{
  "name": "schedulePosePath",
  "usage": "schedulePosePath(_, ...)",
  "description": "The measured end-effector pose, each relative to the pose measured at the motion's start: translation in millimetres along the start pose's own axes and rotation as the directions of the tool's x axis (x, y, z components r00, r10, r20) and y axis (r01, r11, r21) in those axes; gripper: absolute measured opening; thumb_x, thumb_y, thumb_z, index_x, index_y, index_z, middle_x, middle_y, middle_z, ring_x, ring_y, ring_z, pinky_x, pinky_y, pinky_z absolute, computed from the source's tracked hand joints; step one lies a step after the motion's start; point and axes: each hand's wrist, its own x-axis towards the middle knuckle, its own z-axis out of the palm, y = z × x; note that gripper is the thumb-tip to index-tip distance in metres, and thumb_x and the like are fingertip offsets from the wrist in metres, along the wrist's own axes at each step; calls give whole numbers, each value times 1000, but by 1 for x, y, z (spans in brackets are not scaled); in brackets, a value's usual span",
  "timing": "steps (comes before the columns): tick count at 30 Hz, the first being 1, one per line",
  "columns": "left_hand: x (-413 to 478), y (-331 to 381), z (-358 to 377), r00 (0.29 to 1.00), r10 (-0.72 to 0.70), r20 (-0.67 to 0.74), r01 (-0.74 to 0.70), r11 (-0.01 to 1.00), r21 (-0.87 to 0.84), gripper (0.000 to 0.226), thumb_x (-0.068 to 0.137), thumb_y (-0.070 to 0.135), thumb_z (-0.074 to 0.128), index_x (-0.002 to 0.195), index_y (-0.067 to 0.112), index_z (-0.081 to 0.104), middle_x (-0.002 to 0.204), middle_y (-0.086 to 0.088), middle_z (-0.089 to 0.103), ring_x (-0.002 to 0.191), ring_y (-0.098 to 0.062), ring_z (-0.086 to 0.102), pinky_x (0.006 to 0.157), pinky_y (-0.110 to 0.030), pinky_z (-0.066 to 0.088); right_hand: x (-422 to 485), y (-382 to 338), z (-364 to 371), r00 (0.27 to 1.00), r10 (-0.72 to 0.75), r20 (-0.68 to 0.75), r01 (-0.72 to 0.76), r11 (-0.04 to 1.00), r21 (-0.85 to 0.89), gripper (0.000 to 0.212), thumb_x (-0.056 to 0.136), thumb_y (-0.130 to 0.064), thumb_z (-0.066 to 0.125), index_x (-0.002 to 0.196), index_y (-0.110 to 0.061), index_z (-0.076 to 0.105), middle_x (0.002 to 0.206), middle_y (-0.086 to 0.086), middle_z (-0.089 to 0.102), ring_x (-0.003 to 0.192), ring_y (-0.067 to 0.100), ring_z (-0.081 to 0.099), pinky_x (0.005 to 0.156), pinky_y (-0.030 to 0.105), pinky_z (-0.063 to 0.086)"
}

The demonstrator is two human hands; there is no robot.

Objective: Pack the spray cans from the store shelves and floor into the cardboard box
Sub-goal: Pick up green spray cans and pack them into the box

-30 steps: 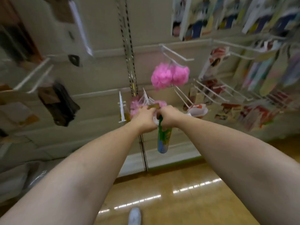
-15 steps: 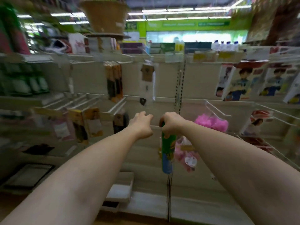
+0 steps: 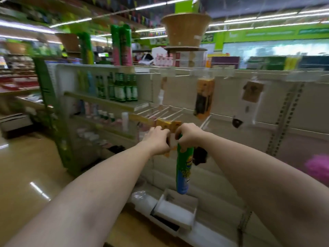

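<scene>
My right hand (image 3: 188, 136) grips the top of a tall green and blue spray can (image 3: 183, 172), which hangs straight down in front of the shelf unit. My left hand (image 3: 156, 139) is level with it just to the left, fingers curled; whether it holds anything is unclear in the blur. More tall green and pink spray cans (image 3: 122, 45) stand on top of the shelf unit at the upper left. No cardboard box is in view.
A beige shelf unit (image 3: 222, 122) with wire hooks and hanging packets fills the middle and right. Green bottles (image 3: 122, 90) stand on a shelf at the left. A white tray (image 3: 174, 211) lies on the bottom ledge. Glossy floor (image 3: 26, 175) opens to the left.
My view has swung up and to the left, from the pink sponges and floor to the shelf top and aisle. My right hand still carries the can; both hands stay close together.
</scene>
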Motion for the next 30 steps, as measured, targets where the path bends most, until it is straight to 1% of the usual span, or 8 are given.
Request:
schedulePosePath(3, -17, -66, -3, 995, -97, 20, 97, 995, -3, 66, 84, 40, 72, 144, 29, 47, 144, -4, 45, 134, -31, 40, 104, -49, 45, 28, -58, 28, 996, -63, 58, 62, 998, 16, 39, 75, -7, 81, 113, -13, 71, 105, 5, 66, 86, 19, 62, 62, 31, 61)
schedulePosePath(6, -40, -135, 2, 981, -189, 46, 188, 982, 23, 74, 86, 37, 70, 152, 27, 39, 149, -7, 41, 137, -33, 38, 107, -52, 44, 54, -117, 64, 986, -132, 99, 133, 991, -3, 42, 75, -8, 82, 116, -11, 71, 111, 8, 65, 96, 24, 63, 71, 35, 62)
schedulePosePath(11, -91, -245, 2, 926, -369, 83, 365, 929, 59, 75, 87, 35, 66, 155, 27, 35, 152, -9, 38, 138, -35, 37, 107, -53, 44, 89, -215, 124, 953, -231, 198, 236, 972, -6, 46, 72, -14, 87, 115, -12, 71, 111, 7, 65, 95, 24, 63, 72, 38, 64)
schedulePosePath(14, -127, -303, 2, 871, -484, 80, 484, 875, 26, 71, 85, 46, 68, 148, 26, 44, 144, -10, 44, 133, -37, 41, 105, -53, 45, 100, -271, 161, 913, -316, 259, 328, 945, -6, 48, 68, -18, 89, 112, -12, 72, 110, 6, 66, 94, 23, 64, 72, 36, 63)
schedulePosePath(17, -167, -353, 7, 800, -593, 94, 596, 803, -8, 71, 89, 39, 67, 152, 25, 39, 150, -11, 38, 138, -37, 36, 106, -51, 44, 104, -323, 198, 858, -396, 327, 422, 906, -10, 48, 67, -19, 89, 111, -12, 70, 110, 5, 65, 97, 23, 64, 76, 39, 63)
schedulePosePath(21, -223, -400, 22, 675, -728, 116, 735, 678, -17, 68, 91, 35, 66, 152, 22, 39, 154, -12, 36, 139, -35, 36, 105, -50, 45, 101, -383, 248, 750, -492, 441, 559, 829, -25, 50, 68, -18, 89, 112, -15, 67, 109, 4, 62, 97, 21, 60, 70, 32, 57)
schedulePosePath(26, -289, -449, 44, 499, -848, 177, 866, 497, -59, 70, 95, 33, 63, 157, 23, 33, 157, -12, 32, 142, -36, 33, 108, -50, 43, 91, -445, 319, 621, -540, 568, 651, 759, 10, 53, 71, -16, 90, 119, -16, 67, 111, 2, 61, 93, 17, 59, 62, 25, 52)
schedulePosePath(30, -329, -471, 76, 345, -915, 212, 938, 327, -117, 71, 95, 33, 63, 157, 21, 31, 159, -11, 31, 144, -36, 29, 112, -51, 38, 81, -480, 375, 483, -575, 660, 746, 665, 33, 60, 69, -20, 91, 124, -14, 66, 115, 4, 63, 101, 20, 59, 78, 31, 56)
